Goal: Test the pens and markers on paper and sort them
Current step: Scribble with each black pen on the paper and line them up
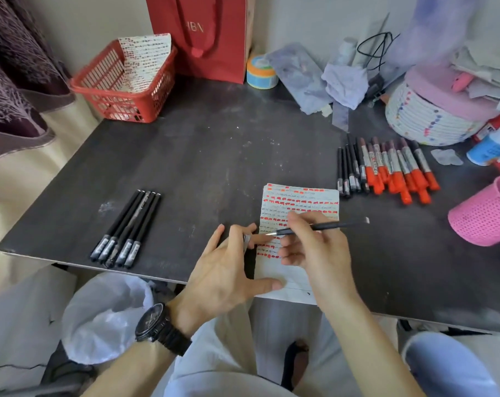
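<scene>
A sheet of paper (300,202) covered with rows of orange and dark test marks lies at the table's front edge. My right hand (314,245) holds an uncapped black pen (314,227) over it, tip pointing left. My left hand (228,270) rests on the paper's left side with fingers spread; something small and grey, perhaps the cap, sits between its fingers. Several black pens (125,227) lie in a neat group at the front left. At the right lies a row of black pens (350,170) and orange-capped markers (397,170).
A red basket (100,90) holding a marked sheet stands at the back left, a red paper bag (211,32) behind it. A pink mesh cup (483,213) lies at the right edge. A woven basket (423,118), cloths and a tape roll (260,71) crowd the back right. A lined bin (105,313) sits below.
</scene>
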Tool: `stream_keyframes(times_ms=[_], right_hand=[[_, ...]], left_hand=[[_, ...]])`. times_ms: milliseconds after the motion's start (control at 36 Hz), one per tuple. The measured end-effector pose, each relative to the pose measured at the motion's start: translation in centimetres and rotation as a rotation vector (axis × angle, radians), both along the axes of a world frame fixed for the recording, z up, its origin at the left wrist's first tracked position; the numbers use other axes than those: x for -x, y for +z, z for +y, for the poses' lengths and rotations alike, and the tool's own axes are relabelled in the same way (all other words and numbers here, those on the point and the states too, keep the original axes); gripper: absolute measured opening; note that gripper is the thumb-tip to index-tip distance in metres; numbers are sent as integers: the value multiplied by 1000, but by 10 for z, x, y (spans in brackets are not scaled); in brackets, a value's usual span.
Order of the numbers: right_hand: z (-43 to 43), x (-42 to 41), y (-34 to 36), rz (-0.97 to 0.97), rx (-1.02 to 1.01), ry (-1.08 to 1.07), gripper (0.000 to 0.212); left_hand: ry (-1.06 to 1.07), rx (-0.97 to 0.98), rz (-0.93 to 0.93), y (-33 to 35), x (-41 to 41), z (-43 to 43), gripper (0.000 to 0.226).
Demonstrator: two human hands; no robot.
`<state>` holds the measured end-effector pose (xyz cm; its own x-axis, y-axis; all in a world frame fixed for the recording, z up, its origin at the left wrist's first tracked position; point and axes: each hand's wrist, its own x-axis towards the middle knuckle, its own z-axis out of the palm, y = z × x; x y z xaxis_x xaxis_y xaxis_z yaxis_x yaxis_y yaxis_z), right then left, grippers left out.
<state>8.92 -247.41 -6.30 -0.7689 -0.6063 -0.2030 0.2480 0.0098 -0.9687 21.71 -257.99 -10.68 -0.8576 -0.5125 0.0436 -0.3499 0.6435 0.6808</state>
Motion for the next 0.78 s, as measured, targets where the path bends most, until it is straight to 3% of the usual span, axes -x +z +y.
stream_keyframes(times_ms=[111, 250, 417, 556, 778], right_hand=[[-14, -4, -14, 97, -79, 7, 19], [-17, -10, -29, 188, -77, -130, 31], [-16, -16, -45, 493, -164, -170, 40], [-16, -19, -52, 568, -167, -182, 30], [-17, -16, -55, 629, -216, -157, 34]], left_hand=[[78, 7, 7, -1, 1, 2, 80], [52, -31, 44, -2, 1, -4, 75], [-73, 20, 13, -1, -9, -28, 67], [-115, 105, 21, -5, -9, -28, 66], [-101, 92, 46, -12, -9, -28, 60]])
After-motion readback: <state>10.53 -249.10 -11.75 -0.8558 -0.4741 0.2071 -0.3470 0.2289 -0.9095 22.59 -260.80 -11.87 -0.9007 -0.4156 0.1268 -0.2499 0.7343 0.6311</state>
